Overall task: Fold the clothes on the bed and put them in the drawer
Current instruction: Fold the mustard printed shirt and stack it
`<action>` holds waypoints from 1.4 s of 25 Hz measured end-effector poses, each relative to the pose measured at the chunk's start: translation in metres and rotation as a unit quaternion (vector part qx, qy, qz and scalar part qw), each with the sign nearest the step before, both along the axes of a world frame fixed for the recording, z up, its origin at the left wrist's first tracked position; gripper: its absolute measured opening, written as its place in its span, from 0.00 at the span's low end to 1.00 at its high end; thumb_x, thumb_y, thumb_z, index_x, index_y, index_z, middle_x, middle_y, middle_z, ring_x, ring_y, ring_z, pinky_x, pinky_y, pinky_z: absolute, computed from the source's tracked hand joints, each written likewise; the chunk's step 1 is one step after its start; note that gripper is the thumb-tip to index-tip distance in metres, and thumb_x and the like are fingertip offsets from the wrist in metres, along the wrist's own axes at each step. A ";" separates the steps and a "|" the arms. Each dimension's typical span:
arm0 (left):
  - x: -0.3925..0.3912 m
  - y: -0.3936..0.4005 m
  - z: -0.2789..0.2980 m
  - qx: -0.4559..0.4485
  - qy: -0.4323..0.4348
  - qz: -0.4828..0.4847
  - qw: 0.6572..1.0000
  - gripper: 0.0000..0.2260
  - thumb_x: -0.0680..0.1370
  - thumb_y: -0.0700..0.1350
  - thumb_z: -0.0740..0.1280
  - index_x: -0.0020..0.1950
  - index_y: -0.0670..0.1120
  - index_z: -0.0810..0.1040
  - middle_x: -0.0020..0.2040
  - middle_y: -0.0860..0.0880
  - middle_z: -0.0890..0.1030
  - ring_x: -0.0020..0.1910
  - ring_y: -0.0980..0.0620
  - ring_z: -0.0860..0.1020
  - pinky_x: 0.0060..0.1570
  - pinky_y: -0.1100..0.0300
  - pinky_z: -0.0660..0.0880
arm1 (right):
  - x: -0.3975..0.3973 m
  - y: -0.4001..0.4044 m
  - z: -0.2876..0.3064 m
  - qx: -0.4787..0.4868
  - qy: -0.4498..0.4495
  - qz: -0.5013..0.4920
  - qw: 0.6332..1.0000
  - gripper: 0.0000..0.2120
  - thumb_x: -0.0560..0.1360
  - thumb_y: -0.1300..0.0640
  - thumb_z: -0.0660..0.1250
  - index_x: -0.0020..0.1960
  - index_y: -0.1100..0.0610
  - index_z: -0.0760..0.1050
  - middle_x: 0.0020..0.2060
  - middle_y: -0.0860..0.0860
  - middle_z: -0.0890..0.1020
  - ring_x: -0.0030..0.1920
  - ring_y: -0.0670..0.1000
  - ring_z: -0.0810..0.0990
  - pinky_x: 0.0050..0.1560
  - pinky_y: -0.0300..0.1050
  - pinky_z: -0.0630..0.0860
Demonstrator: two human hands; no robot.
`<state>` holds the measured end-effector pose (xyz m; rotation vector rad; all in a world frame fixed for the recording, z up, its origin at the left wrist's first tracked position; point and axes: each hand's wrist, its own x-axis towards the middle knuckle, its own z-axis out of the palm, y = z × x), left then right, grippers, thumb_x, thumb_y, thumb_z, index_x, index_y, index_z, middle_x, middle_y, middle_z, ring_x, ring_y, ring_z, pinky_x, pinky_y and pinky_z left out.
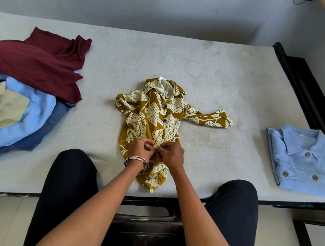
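Unfolded pile [21, 97] at the mattress's [211, 76] left edge. Centre: patterned shirt [152, 118] near the front edge, left hand [140, 149] and right hand [171, 155] pinching its placket, bare mattress either side. Right edge: folded blue shirt [303, 158].
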<state>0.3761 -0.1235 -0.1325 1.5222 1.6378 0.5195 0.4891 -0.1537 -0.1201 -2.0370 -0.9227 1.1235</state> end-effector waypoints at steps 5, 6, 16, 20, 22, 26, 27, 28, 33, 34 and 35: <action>0.005 0.002 0.005 0.026 0.033 0.010 0.999 0.05 0.69 0.41 0.77 0.44 0.43 0.86 0.41 0.47 0.85 0.41 0.49 0.82 0.44 0.60 0.78 | -0.008 0.000 -0.007 0.041 -0.078 -0.005 0.996 0.09 0.71 0.70 0.68 0.37 0.58 0.76 0.31 0.56 0.81 0.32 0.55 0.82 0.36 0.48 0.82; 0.006 0.005 0.006 0.022 0.041 0.016 0.999 0.04 0.70 0.41 0.76 0.43 0.43 0.86 0.41 0.47 0.85 0.41 0.49 0.82 0.45 0.58 0.79 | -0.008 -0.001 -0.008 0.043 -0.078 -0.010 0.996 0.09 0.71 0.70 0.68 0.38 0.59 0.76 0.31 0.55 0.80 0.32 0.55 0.81 0.35 0.46 0.81; 0.006 0.014 0.010 0.060 0.189 -0.087 0.976 0.08 0.74 0.42 0.68 0.50 0.47 0.85 0.48 0.45 0.85 0.48 0.44 0.81 0.44 0.53 0.79 | -0.024 0.003 -0.022 0.031 -0.114 -0.005 0.993 0.03 0.73 0.67 0.65 0.43 0.63 0.77 0.36 0.55 0.79 0.37 0.53 0.74 0.32 0.42 0.67; 0.001 0.011 0.006 0.070 0.178 -0.108 0.976 0.06 0.74 0.42 0.69 0.48 0.47 0.85 0.47 0.46 0.84 0.47 0.45 0.80 0.44 0.54 0.79 | -0.020 0.003 -0.026 -0.015 0.045 -0.104 0.993 0.11 0.75 0.67 0.66 0.35 0.61 0.76 0.32 0.57 0.79 0.34 0.55 0.79 0.36 0.51 0.80; 0.000 0.015 0.005 -0.039 0.070 -0.011 0.997 0.04 0.71 0.39 0.71 0.43 0.44 0.85 0.42 0.47 0.85 0.42 0.46 0.82 0.44 0.52 0.81 | -0.013 0.003 -0.027 -0.015 0.076 -0.063 0.995 0.11 0.76 0.68 0.65 0.36 0.59 0.75 0.33 0.60 0.80 0.33 0.56 0.80 0.34 0.51 0.80; -0.007 0.025 0.005 -0.254 -0.087 0.147 0.952 0.07 0.74 0.39 0.66 0.46 0.36 0.82 0.33 0.44 0.82 0.25 0.48 0.76 0.31 0.55 0.77 | -0.001 -0.003 -0.023 -0.009 0.121 0.020 0.992 0.10 0.77 0.68 0.66 0.39 0.61 0.75 0.32 0.59 0.78 0.28 0.51 0.77 0.30 0.44 0.76; -0.008 0.028 0.005 -0.207 -0.020 0.124 0.970 0.09 0.75 0.41 0.65 0.48 0.38 0.82 0.37 0.44 0.82 0.30 0.46 0.78 0.34 0.56 0.76 | -0.002 -0.004 -0.023 -0.022 0.114 0.048 0.992 0.09 0.77 0.67 0.66 0.38 0.61 0.75 0.32 0.59 0.78 0.28 0.52 0.78 0.30 0.45 0.76; -0.007 0.029 0.004 -0.128 0.071 0.095 0.985 0.09 0.76 0.42 0.65 0.50 0.40 0.82 0.42 0.43 0.83 0.39 0.43 0.81 0.39 0.55 0.75 | -0.006 -0.004 -0.025 -0.038 0.090 0.088 0.991 0.08 0.76 0.66 0.68 0.38 0.62 0.75 0.32 0.59 0.78 0.29 0.53 0.78 0.31 0.45 0.76; 0.009 0.041 -0.012 0.023 0.157 -0.107 0.981 0.08 0.75 0.40 0.68 0.53 0.44 0.82 0.54 0.42 0.80 0.55 0.42 0.78 0.54 0.53 0.75 | -0.028 0.000 -0.024 -0.083 -0.102 0.287 0.949 0.14 0.72 0.67 0.67 0.33 0.57 0.67 0.38 0.60 0.79 0.38 0.54 0.74 0.27 0.38 0.64; 0.007 0.040 -0.019 -0.010 0.199 -0.128 0.972 0.10 0.75 0.42 0.69 0.56 0.44 0.80 0.57 0.42 0.78 0.58 0.42 0.76 0.57 0.52 0.74 | -0.028 -0.002 -0.021 -0.092 -0.112 0.319 0.937 0.11 0.73 0.67 0.67 0.35 0.59 0.68 0.41 0.61 0.79 0.39 0.54 0.73 0.30 0.41 0.64; 0.006 0.045 -0.030 -0.041 0.227 -0.131 0.964 0.14 0.75 0.44 0.70 0.59 0.43 0.78 0.59 0.41 0.76 0.59 0.41 0.74 0.58 0.51 0.73 | -0.024 0.002 -0.022 -0.098 -0.121 0.340 0.928 0.06 0.73 0.66 0.67 0.39 0.61 0.72 0.43 0.61 0.80 0.40 0.54 0.73 0.34 0.43 0.65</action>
